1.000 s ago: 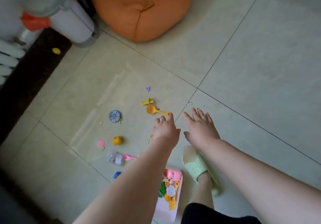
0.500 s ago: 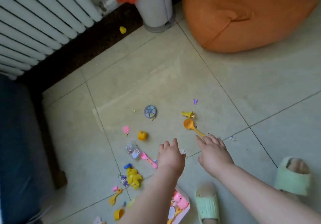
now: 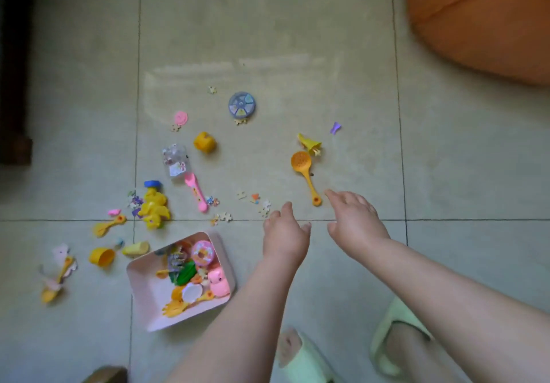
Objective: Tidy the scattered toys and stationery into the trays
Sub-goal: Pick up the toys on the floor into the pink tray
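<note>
Hands out over tiled floor [image 3: 268,25], both empty. Left hand [image 3: 284,234] loosely curled, gripping nothing, hovering beside small puzzle pieces [image 3: 263,207]. Right hand [image 3: 354,222] open, fingers relaxed and reaching forward, index tip just beside handle end of orange toy spoon [image 3: 305,174], contact impossible to tell. Pink tray [image 3: 143,293] on floor left of left forearm, tilted to tile lines, holding pink doughnut [image 3: 203,252], pink rabbit figure [image 3: 219,285], green piece and orange bits. Scattered beyond tray: pink spoon [image 3: 195,191], yellow duck-like toy [image 3: 154,207], yellow cup [image 3: 102,257] on its side, clear packet [image 3: 175,160], yellow block [image 3: 204,142], pink disc [image 3: 181,118], round grey-blue case [image 3: 241,105], yellow flower-like piece [image 3: 310,143], small purple scrap [image 3: 335,127]. Orange beanbag [image 3: 482,22] at upper right. Pale green slippers [image 3: 395,341] on both feet at bottom.
</note>
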A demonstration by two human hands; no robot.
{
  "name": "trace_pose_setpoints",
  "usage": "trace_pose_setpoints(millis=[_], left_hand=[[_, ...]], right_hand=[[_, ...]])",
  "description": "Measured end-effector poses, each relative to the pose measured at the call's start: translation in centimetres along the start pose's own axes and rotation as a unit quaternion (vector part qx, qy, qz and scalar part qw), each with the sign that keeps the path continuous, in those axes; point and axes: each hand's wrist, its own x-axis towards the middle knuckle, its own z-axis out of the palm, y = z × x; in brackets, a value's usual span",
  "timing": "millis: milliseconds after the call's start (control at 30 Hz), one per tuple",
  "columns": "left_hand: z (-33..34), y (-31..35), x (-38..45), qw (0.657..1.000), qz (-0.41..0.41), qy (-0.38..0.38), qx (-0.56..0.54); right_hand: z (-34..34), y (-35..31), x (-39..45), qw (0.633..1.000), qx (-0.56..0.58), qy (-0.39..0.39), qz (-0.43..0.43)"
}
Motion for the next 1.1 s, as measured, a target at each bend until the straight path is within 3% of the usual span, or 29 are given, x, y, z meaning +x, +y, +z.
trace_pose_setpoints(millis=[200,467,600,800,933,1100], left_hand=[[5.1,0.7,7.3,0.994,0.013,0.078,-0.076],[7.0,3.1,19.7,0.973,0.017,0.204,-0.102],[7.5,3.2,23.1,0.968,0.033,0.243,-0.048],[5.4,1.6,22.5,0.961,0.071,0.241,-0.114],[1.9,-2.0,20.0,0.942,0.033,0.290,-0.167],[0.0,-12.2,15.2,0.926,-0.046,0.341,-0.158]], right_hand=[[3.8,1.7,8.5,0.997,0.007,0.066,-0.040],[7.0,0.7,21.5,0.959,0.149,0.233,-0.059],[7.4,1.0,24.6,0.963,0.164,0.204,-0.071],[8.6,0.0,24.5,0.951,0.209,0.222,-0.057],[9.0,-4.9,22.5,0.932,0.252,0.243,-0.093],[13.9,-14.0,17.7,0.918,0.293,0.178,-0.200]])
